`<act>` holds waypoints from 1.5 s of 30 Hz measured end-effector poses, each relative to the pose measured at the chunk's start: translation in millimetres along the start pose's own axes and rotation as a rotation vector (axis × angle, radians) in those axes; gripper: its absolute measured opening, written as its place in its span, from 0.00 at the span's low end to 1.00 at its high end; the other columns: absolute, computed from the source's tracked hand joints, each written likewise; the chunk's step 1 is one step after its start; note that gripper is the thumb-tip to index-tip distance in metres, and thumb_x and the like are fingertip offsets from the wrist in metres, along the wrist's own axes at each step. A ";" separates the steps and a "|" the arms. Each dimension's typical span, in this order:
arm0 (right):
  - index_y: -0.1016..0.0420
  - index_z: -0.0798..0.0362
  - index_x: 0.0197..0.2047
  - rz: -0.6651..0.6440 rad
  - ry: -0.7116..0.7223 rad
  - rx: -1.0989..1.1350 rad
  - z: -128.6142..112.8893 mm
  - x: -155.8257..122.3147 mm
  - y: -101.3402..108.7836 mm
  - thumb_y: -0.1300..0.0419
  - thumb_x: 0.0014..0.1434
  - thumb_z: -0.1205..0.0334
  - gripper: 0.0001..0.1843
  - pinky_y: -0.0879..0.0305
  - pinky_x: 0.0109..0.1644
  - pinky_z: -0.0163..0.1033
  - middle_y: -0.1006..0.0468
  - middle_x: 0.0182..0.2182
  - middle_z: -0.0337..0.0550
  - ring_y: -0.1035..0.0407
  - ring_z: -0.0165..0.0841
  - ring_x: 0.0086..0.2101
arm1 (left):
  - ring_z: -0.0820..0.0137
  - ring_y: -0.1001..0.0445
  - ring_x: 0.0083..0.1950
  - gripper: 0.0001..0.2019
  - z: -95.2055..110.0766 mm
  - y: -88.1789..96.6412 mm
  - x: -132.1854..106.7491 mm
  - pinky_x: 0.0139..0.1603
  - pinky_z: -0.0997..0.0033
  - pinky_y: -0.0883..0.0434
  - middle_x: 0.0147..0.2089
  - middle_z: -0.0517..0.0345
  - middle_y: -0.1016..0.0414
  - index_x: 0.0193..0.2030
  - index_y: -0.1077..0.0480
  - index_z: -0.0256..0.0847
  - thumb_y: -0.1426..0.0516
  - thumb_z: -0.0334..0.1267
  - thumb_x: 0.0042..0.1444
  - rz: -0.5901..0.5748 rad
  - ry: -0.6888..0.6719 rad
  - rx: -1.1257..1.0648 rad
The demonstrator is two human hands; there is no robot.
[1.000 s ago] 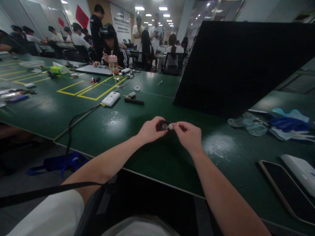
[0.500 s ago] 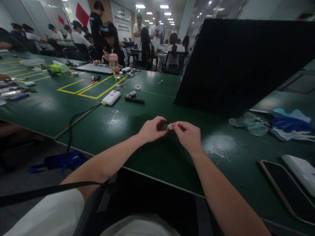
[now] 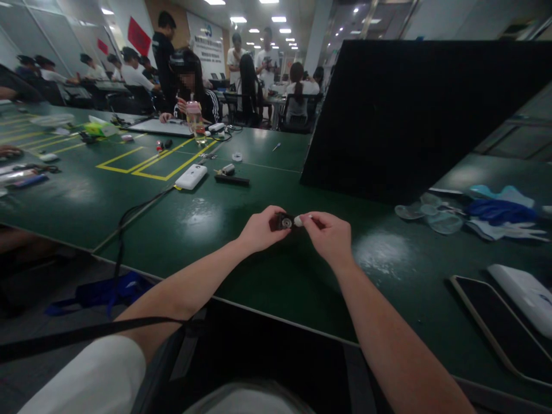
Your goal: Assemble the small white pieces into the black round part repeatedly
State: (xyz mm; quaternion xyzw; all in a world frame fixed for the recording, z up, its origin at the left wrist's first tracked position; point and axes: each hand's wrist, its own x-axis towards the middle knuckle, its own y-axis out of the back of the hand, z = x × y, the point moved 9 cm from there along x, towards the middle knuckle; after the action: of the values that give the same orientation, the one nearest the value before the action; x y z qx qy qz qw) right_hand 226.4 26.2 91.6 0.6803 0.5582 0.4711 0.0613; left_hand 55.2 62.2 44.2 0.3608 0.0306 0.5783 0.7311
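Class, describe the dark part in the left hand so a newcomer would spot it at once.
From the big black panel, come nearer across the green table to the left hand. It grips the dark part, close to the right hand. A round, ringed face distinguishes this part from the small white piece that the right hand pinches.

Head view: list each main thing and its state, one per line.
Left hand, gripping the dark part
Right hand, pinching the small white piece
Dark part, held, round face showing
Small white piece, held beside the dark part, contact unclear
Phone, lying flat, screen dark
Black panel, standing up
Bottle, upright
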 end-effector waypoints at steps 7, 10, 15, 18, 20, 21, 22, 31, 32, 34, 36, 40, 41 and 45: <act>0.17 0.50 0.40 -0.169 0.004 0.011 -0.3 -1.4 -18.2 0.40 0.66 0.53 0.12 0.31 0.33 0.40 0.17 0.33 0.43 0.25 0.35 0.30 | 0.68 0.21 0.40 0.21 -0.5 -1.9 0.1 0.42 0.66 0.24 0.42 0.58 0.19 0.54 0.32 0.44 0.35 0.42 0.55 -0.002 -0.003 -0.005; 0.18 0.50 0.40 -0.179 -0.009 0.022 0.2 -1.4 -18.5 0.40 0.66 0.52 0.13 0.30 0.34 0.41 0.17 0.33 0.43 0.25 0.35 0.31 | 0.68 0.21 0.39 0.20 -0.1 -1.6 0.3 0.41 0.66 0.24 0.41 0.58 0.20 0.54 0.32 0.43 0.35 0.43 0.55 0.000 -0.009 -0.004; 0.20 0.50 0.48 -0.159 -0.058 0.038 4.1 -1.6 -17.7 0.40 0.65 0.48 0.16 0.28 0.34 0.41 0.17 0.35 0.44 0.25 0.35 0.31 | 0.68 0.21 0.40 0.21 -0.3 -0.3 0.8 0.41 0.66 0.25 0.41 0.58 0.20 0.54 0.32 0.43 0.36 0.45 0.56 0.001 -0.009 -0.035; 0.21 0.50 0.50 -0.139 -0.062 0.021 6.5 -1.8 -18.5 0.39 0.64 0.50 0.17 0.28 0.35 0.42 0.17 0.35 0.44 0.24 0.35 0.31 | 0.69 0.22 0.39 0.21 -1.4 -2.1 1.3 0.40 0.66 0.26 0.41 0.58 0.20 0.54 0.32 0.43 0.36 0.45 0.55 -0.011 -0.007 -0.042; 0.19 0.50 0.47 -0.149 -0.040 0.012 6.0 -2.0 -21.1 0.40 0.65 0.51 0.14 0.28 0.36 0.42 0.17 0.36 0.44 0.24 0.36 0.32 | 0.69 0.22 0.39 0.21 -1.7 -3.5 1.7 0.40 0.67 0.26 0.41 0.58 0.20 0.54 0.32 0.43 0.36 0.45 0.55 -0.010 -0.013 -0.036; 0.18 0.50 0.45 -0.160 -0.026 0.009 5.4 -2.2 -22.7 0.40 0.65 0.52 0.14 0.28 0.36 0.42 0.17 0.36 0.44 0.24 0.36 0.32 | 0.69 0.22 0.39 0.21 -1.7 -3.9 1.8 0.40 0.67 0.26 0.42 0.58 0.20 0.54 0.32 0.44 0.36 0.44 0.55 -0.007 -0.015 -0.028; 0.18 0.50 0.44 -0.168 -0.017 0.012 5.0 -2.4 -23.9 0.40 0.65 0.52 0.13 0.29 0.36 0.43 0.17 0.36 0.44 0.24 0.36 0.32 | 0.69 0.22 0.40 0.21 -1.8 -3.8 1.9 0.40 0.67 0.26 0.43 0.58 0.21 0.54 0.32 0.44 0.36 0.44 0.55 -0.003 -0.015 -0.014; 0.18 0.50 0.41 -0.055 -0.160 0.122 20.3 -2.2 -10.2 0.44 0.67 0.44 0.20 0.32 0.32 0.41 0.18 0.32 0.43 0.27 0.36 0.30 | 0.55 0.25 0.51 0.23 5.1 41.7 -7.9 0.55 0.51 0.34 0.50 0.49 0.23 0.58 0.32 0.44 0.38 0.37 0.55 -0.008 -0.149 0.690; 0.18 0.50 0.41 -0.082 -0.154 0.114 19.5 -2.5 -12.5 0.44 0.67 0.44 0.20 0.32 0.32 0.41 0.19 0.32 0.43 0.27 0.35 0.30 | 0.54 0.26 0.52 0.23 4.6 46.4 -10.4 0.56 0.49 0.36 0.50 0.48 0.24 0.59 0.32 0.45 0.38 0.36 0.56 -0.047 -0.192 0.789; 0.19 0.50 0.41 -0.152 -0.129 0.090 16.2 -3.7 -19.5 0.44 0.67 0.45 0.19 0.32 0.33 0.41 0.19 0.32 0.42 0.27 0.34 0.30 | 0.53 0.27 0.52 0.21 0.2 54.7 -15.3 0.57 0.47 0.39 0.48 0.46 0.25 0.59 0.31 0.46 0.42 0.33 0.59 -0.134 -0.261 0.921; 0.19 0.50 0.41 -0.212 -0.094 0.068 12.1 -5.0 -26.6 0.44 0.68 0.46 0.18 0.32 0.34 0.41 0.19 0.33 0.41 0.27 0.34 0.30 | 0.52 0.27 0.51 0.18 -8.2 64.8 -19.1 0.57 0.46 0.40 0.47 0.45 0.25 0.58 0.29 0.47 0.46 0.32 0.62 -0.195 -0.275 0.977; 0.19 0.49 0.39 -0.271 -0.054 0.039 8.1 -7.3 -34.1 0.44 0.68 0.47 0.18 0.33 0.34 0.40 0.20 0.31 0.39 0.28 0.33 0.30 | 0.48 0.29 0.53 0.18 -34.7 103.7 -23.8 0.58 0.44 0.39 0.48 0.43 0.27 0.58 0.29 0.48 0.44 0.35 0.60 -0.082 -0.099 0.953; 0.19 0.49 0.38 -0.275 -0.058 0.037 8.9 -7.8 -34.6 0.44 0.68 0.47 0.18 0.33 0.34 0.40 0.20 0.31 0.39 0.28 0.33 0.30 | 0.48 0.29 0.55 0.20 -43.3 117.6 -25.7 0.58 0.44 0.37 0.49 0.43 0.27 0.59 0.30 0.48 0.43 0.36 0.59 0.003 -0.025 0.919; 0.19 0.49 0.39 -0.314 -0.103 0.049 14.1 -11.0 -38.7 0.45 0.68 0.46 0.18 0.34 0.34 0.39 0.21 0.30 0.38 0.28 0.31 0.29 | 0.54 0.30 0.58 0.23 -80.4 155.9 -33.9 0.59 0.52 0.31 0.55 0.44 0.30 0.61 0.35 0.43 0.42 0.43 0.60 0.356 0.217 0.661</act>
State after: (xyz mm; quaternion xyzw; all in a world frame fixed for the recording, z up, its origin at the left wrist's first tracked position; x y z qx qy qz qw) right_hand 209.9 37.7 54.0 0.6092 0.6652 0.4064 0.1460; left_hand -121.5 83.4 60.0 0.5135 0.2292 0.6897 0.4562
